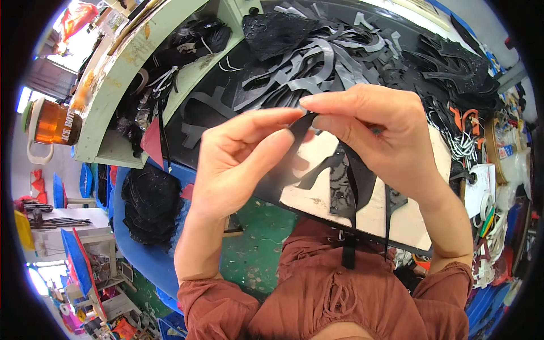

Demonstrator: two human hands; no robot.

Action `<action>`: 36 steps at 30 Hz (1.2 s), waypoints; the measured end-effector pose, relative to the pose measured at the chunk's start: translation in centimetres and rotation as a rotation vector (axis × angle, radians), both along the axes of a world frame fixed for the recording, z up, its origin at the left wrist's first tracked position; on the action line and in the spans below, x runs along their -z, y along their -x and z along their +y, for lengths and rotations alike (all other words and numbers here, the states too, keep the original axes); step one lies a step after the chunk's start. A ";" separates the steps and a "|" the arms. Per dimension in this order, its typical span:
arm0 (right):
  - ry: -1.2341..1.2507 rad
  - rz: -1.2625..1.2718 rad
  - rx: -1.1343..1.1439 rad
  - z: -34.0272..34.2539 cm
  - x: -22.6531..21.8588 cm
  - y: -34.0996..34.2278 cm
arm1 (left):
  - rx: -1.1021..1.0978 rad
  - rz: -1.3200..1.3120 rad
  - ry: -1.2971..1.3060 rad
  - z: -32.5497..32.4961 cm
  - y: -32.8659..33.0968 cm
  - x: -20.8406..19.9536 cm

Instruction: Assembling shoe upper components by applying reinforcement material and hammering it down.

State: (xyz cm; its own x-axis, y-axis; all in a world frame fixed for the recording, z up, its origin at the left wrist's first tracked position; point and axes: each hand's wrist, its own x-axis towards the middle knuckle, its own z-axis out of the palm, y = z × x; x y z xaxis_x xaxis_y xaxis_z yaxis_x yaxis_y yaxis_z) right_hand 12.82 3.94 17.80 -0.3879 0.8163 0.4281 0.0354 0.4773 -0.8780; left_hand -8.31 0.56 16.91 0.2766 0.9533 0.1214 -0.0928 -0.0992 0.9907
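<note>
Both hands are raised over the table, fingertips close together. My left hand (229, 158) pinches the upper end of a dark, flexible cut piece (362, 175) between thumb and fingers. On its other side, my right hand (391, 136) grips the same piece between thumb and forefinger. The piece looks like black fabric or synthetic leather and has a lace-patterned panel (341, 184); narrow tails dangle toward my lap. Its exact kind cannot be made out, and my fingers hide part of the top edge. Below it lies a pale board (306, 198) at the table's near edge.
Grey and black cut strips (326, 62) are heaped behind my hands, with stacked black pieces (450, 62) at far right. A pale green shelf unit (122, 59) stands left, near a jar of amber liquid (54, 124). Black pieces (150, 204) fill a blue tub (127, 246).
</note>
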 end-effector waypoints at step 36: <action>0.076 -0.244 -0.378 -10.8 0.9 -7.7 | -0.397 0.137 0.360 14.7 11.2 11.0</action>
State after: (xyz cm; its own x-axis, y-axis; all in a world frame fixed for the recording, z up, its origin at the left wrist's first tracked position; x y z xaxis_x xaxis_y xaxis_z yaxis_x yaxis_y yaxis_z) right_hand 20.54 -6.90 16.89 -0.7469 0.6235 0.2310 0.0817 0.4308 -0.8988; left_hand -19.51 15.22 5.91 -0.1220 0.9622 -0.2433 0.0148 0.2469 0.9689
